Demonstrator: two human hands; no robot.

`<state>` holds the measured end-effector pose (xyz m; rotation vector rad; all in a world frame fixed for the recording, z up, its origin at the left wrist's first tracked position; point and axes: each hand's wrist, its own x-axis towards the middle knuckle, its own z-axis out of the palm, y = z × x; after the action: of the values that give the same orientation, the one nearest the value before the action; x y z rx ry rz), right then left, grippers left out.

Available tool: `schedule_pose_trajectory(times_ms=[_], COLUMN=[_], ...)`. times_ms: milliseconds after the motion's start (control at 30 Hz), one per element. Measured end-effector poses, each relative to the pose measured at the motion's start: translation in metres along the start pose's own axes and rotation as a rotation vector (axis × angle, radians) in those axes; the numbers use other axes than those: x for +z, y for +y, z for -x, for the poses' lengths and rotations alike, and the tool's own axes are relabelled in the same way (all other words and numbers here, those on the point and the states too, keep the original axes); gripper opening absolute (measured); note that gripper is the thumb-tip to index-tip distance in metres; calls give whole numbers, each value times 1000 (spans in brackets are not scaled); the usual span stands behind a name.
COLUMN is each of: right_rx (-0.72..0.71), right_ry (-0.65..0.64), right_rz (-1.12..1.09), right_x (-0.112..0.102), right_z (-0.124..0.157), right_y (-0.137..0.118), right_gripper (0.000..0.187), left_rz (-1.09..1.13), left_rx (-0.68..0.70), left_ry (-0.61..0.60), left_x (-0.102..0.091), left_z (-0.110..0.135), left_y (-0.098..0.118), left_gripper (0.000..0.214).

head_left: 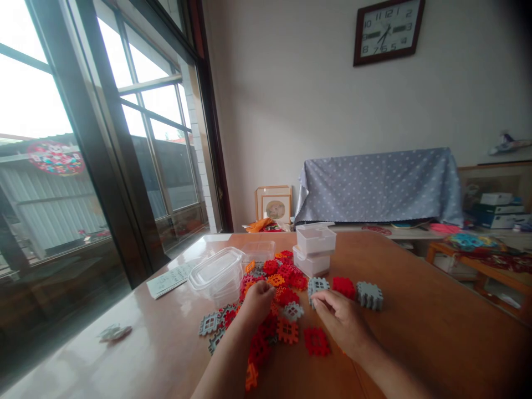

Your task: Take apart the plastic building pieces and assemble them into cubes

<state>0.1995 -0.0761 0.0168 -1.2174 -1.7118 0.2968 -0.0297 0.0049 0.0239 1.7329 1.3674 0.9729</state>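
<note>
A loose pile of red, orange and grey interlocking plastic tiles (287, 331) is spread on the table. Over its middle is my left hand (258, 302), fingers curled closed; whatever they hold, if anything, is hidden. My right hand (343, 317) has thumb and fingers closed at the near edge of a grey stack of tiles (319, 285), partly covering it. Just beyond that hand stand a red stack of tiles (343, 287) and another grey stack (369, 295). A single red tile (316, 341) lies flat between my forearms.
Clear plastic containers (216, 271) stand left of the pile. Two white boxes (315, 241) are stacked behind it. A written paper pad (174, 279) and a small plastic-wrapped item (115, 332) lie on the left of the brown table (419, 332). A window borders the left side.
</note>
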Motion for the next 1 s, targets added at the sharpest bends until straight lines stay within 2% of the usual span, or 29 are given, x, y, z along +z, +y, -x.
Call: schedule_pose_trajectory(times_ms=[133,233,267,333,400,500,633,767,833,933,1000], right_rx=[9,1,-4,-11,-13,-15,-15,-6,-2,12,63], right_ry=[-4,6,8,11,16,24,23,26,26,20,17], right_rz=[-2,0,2,7,9,3,-3,-11,-12,-31,-68], right_x=[2,1,0,-1,-1,-2,-4,-5,-5,-4,-3], right_z=[1,1,0,0,0,0,0,-1,-1,-1,-1], right_y=[-1,-2,-3,-4,-4,-5,-7,-7,-6,-3,-2], right_gripper=[21,21,21,21,21,21,21,21,21,22,24], left_rz=[-54,-136,-235,-430,-558,-684,-775,-715,-625,-327,-10], left_rx=[37,105,166,274,325,344,335,327,319,246,162], left_ry=[25,-14,-50,-110,-174,-265,-270,-197,-122,-68,-145], left_x=[0,1,2,3,5,10,17,15,12,8,7], left_z=[1,10,15,25,34,40,40,36,33,27,25], left_y=[3,14,19,28,34,36,32,32,33,34,37], left_gripper=[22,14,11,22,36,45,28,10,12,17,20])
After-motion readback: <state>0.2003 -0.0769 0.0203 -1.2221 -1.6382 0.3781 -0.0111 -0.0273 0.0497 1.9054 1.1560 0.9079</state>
